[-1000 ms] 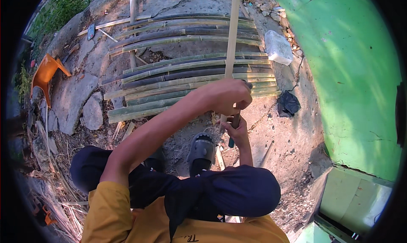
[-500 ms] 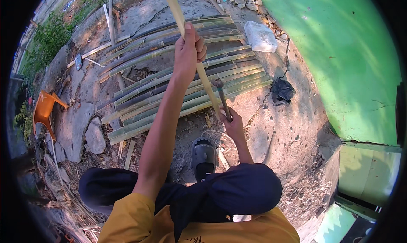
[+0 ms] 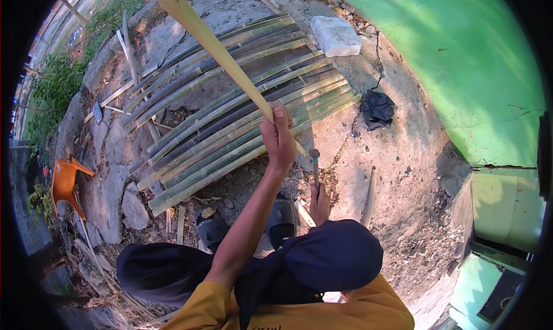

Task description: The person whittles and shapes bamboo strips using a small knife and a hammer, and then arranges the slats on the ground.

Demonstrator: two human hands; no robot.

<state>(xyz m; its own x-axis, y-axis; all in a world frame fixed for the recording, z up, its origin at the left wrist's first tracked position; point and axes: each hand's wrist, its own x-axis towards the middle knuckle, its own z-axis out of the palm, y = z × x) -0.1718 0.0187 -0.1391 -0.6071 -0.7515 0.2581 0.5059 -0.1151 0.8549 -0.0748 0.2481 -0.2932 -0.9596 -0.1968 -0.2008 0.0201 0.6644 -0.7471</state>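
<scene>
outdoors on cracked, rubble-strewn ground (image 3: 409,220), with a green wall (image 3: 438,59) along the right side.

in the left hand (image 3: 278,137): a long, pale bamboo strip (image 3: 216,50). fingers clamped around the strip near its lower end, with the thumb uppermost. runs diagonally from this grip to the upper left, crosses in front of the slats (image 3: 213,166), and leaves view at the upper edge.

in the right hand (image 3: 319,203): a short tool (image 3: 315,171) with a dark, rounded head pointing away from the body. fingers wrapped around the handle, just beyond the right knee (image 3: 340,255). lower end of the strip just beside the tool head; cannot tell whether touching.

beyond the hands: bamboo slats laid side by side in two groups, with a gap between. near the right ends of the slats: a crumpled black bag (image 3: 378,109) and, farther up, a whitish block (image 3: 336,36). at far left: an orange chair (image 3: 68,186) and a small blue object (image 3: 97,112), too small to identify. below the left forearm (image 3: 245,220): dark grey sandals (image 3: 282,217), one on each side.
</scene>
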